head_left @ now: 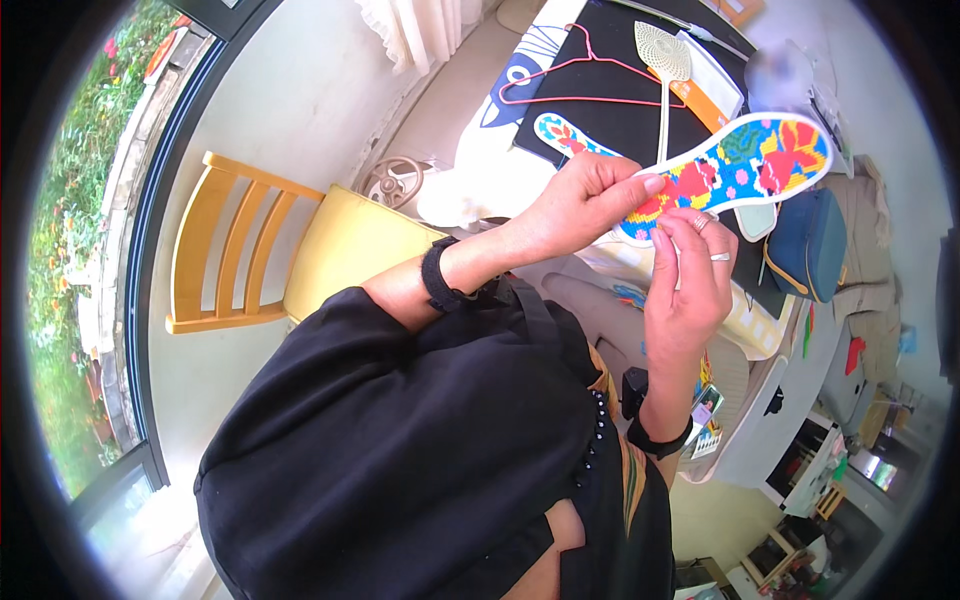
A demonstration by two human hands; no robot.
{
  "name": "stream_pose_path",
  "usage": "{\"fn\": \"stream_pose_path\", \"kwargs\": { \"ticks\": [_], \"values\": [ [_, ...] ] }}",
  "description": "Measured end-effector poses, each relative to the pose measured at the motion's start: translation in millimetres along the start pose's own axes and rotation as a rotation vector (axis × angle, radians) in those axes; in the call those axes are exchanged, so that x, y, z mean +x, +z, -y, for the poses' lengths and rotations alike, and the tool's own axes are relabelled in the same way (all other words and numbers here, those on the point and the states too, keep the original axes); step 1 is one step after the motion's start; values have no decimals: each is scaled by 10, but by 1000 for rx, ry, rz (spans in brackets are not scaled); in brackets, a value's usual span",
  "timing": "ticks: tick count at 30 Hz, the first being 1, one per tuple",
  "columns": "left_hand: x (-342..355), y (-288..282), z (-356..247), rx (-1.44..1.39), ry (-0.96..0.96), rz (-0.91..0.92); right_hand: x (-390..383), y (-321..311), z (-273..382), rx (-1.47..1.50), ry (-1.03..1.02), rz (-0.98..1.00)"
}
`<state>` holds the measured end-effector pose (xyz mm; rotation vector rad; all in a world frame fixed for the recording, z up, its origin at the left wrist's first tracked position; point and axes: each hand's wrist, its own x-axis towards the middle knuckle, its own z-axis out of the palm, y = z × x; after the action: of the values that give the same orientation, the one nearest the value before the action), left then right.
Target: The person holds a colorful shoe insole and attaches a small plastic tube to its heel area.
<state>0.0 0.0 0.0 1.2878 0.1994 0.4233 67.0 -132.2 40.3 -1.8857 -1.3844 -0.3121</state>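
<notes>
An embroidered insole (pixel 740 165), white-edged with red, yellow, blue and green flower patterns, is held up in front of me. My left hand (pixel 590 205) grips it near its narrower end, thumb pressed on the patterned face and fingers behind. Close to the lower edge of that end, my right hand (pixel 692 270) has its thumb and forefinger pinched together; whatever lies between them is too small to make out. Beyond my left hand a second patterned insole (pixel 565 133) lies on the table, partly covered by the hand.
The table's black mat (pixel 625 75) carries a pink clothes hanger (pixel 600 98), a pale fly swatter (pixel 663 50) and an orange-and-white package (pixel 712 105). A dark blue case (pixel 805 240) stands at the table's right. To my left is a wooden chair (pixel 235 240) with a yellow seat, beside a window.
</notes>
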Motion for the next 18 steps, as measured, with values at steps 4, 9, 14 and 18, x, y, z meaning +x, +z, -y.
{"fn": "stream_pose_path", "kwargs": {
  "ticks": [4,9,14,18],
  "values": [
    [10,20,95,27,-1,63,4,-20,12,84,29,-32],
    [55,-178,135,24,-101,-21,115,-529,-154,1459,559,-158],
    [147,-1141,41,-151,-125,-402,-376,-1620,-1087,1334,617,-689],
    [57,-1921,438,-278,-114,-515,-746,-1820,-1504,327,607,-1038]
  ]
}}
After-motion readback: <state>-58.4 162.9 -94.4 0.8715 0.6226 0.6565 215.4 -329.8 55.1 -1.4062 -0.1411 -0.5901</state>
